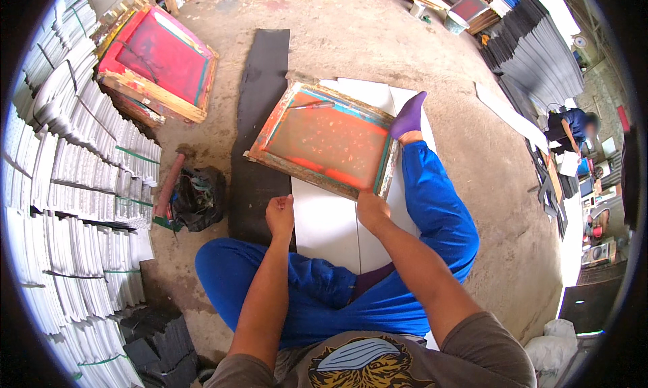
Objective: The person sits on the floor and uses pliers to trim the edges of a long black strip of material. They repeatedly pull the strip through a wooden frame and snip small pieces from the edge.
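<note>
A wooden screen-printing frame with orange-stained mesh lies tilted in front of me, over white sheets on the floor. My right hand is closed on its near edge, close to the right corner. Curled shut, my left hand is just below the frame's near left side, apart from it; whatever its fingers may hold is hidden. A slim tool with a reddish handle rests along the frame's far side. My purple-socked foot is against the frame's right edge.
A long black sheet runs beneath the frame's left side. Red-stained frames are stacked at the far left. Tied bundles of white sheets line the left, beside a black plastic bag. Another person is at the far right.
</note>
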`<state>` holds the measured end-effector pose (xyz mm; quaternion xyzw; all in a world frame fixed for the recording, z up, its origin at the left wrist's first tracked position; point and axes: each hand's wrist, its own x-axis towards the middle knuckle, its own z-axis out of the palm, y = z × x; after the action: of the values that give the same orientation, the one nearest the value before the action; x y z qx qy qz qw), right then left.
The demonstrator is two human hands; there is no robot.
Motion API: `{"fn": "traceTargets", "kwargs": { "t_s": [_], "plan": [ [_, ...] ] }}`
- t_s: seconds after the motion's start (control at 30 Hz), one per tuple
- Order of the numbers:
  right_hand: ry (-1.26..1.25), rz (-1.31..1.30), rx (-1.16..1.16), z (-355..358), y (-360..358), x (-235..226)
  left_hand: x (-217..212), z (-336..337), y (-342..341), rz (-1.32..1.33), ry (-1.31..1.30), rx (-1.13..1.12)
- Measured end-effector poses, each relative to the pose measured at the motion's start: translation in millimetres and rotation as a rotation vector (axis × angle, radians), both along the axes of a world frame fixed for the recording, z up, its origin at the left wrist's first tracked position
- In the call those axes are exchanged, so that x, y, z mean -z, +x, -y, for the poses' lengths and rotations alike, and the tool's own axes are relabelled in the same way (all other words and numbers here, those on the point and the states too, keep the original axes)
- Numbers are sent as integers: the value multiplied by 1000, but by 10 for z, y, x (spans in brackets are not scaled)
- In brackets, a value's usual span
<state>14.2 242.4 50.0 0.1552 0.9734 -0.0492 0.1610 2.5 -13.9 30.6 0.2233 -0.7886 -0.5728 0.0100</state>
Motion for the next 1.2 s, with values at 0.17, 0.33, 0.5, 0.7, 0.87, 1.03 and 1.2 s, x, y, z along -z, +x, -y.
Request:
{"fn": "traceTargets", "kwargs": {
  "t_s": [0.17,0.33,0.5,0.7,0.87,1.03,1.2],
  "plan": [
    [-276,-125,65,117,353,74,2,22,31,5,38,-1],
    [-590,47,246,251,538,14,81,6,130,-129,-172,249],
    [-371,-47,151,334,485,-288,-24,-187,278,-71,-241,578],
    [-423,-80,75,104,314,-713,-183,-669,239,-192,-741,863],
    [-500,-51,190,-53,488,-654,-298,-1091,158,48,-908,1033],
    [-543,-41,231,-147,585,-489,-257,-1143,147,37,-997,1070],
    [-564,-80,136,-149,541,-361,-306,-1056,180,29,-1071,1092]
  ]
}}
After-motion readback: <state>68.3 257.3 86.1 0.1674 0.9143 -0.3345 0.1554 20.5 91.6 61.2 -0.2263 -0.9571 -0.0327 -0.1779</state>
